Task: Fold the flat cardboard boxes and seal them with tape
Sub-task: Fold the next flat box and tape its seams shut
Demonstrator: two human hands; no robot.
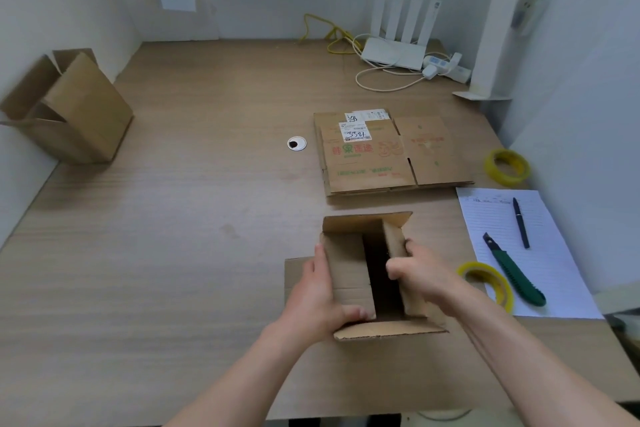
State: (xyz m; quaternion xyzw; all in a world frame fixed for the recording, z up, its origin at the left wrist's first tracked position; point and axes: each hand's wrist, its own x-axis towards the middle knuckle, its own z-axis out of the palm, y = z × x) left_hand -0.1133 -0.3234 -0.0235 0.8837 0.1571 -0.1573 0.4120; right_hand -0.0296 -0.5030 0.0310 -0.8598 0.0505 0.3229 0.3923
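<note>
A small brown cardboard box (pixel 349 263) stands upright in front of me, with a dark gap between its two inner flaps. My left hand (pixel 317 298) grips its left side, thumb over the near edge of the left flap. My right hand (pixel 420 272) presses on the right flap, fingers curled over its edge. The far and near flaps stick outward. Behind it lies a stack of flat printed boxes (pixel 391 152). One yellow tape roll (pixel 488 282) lies just right of my right hand, and a second roll (pixel 506 167) sits further back right.
A green utility knife (pixel 516 274) and a black pen (pixel 520 222) lie on a lined sheet (pixel 547 253) at the right. An opened box (pixel 69 107) leans on the left wall. A router (pixel 394 52) with cables sits at the back. A cable grommet (pixel 296 143) is mid-table.
</note>
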